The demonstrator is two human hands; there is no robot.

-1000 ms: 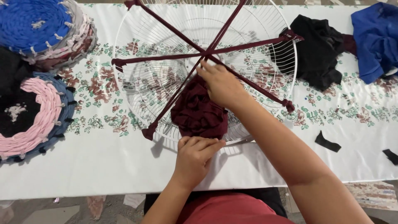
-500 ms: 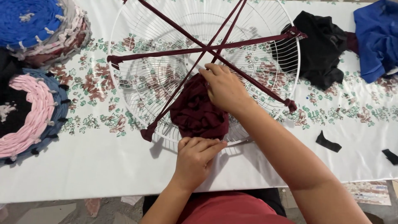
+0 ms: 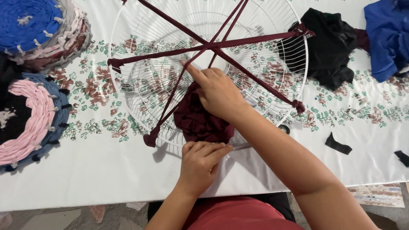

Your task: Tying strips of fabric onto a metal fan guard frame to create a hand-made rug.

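Note:
A round white wire grille (image 3: 140,30) lies on the table, with maroon fabric strips (image 3: 255,40) stretched across it like spokes and knotted at the rim. A bundle of maroon fabric (image 3: 198,121) sits on the grille's near side. My right hand (image 3: 217,91) rests on top of that bundle, its index finger pointing at a strip near the crossing point. My left hand (image 3: 200,164) grips the grille's near rim just below the bundle, fingers curled over the wire.
Woven round mats lie at the left: a blue and grey one (image 3: 38,30) and a pink, black and blue one (image 3: 30,119). Black cloth (image 3: 328,47) and blue cloth (image 3: 387,34) lie at the far right. Small black scraps (image 3: 338,144) lie on the floral tablecloth (image 3: 98,170).
My right hand has moved up off the bundle's right side towards the strips' crossing, with its index finger now stretched out. The left hand has stayed on the rim.

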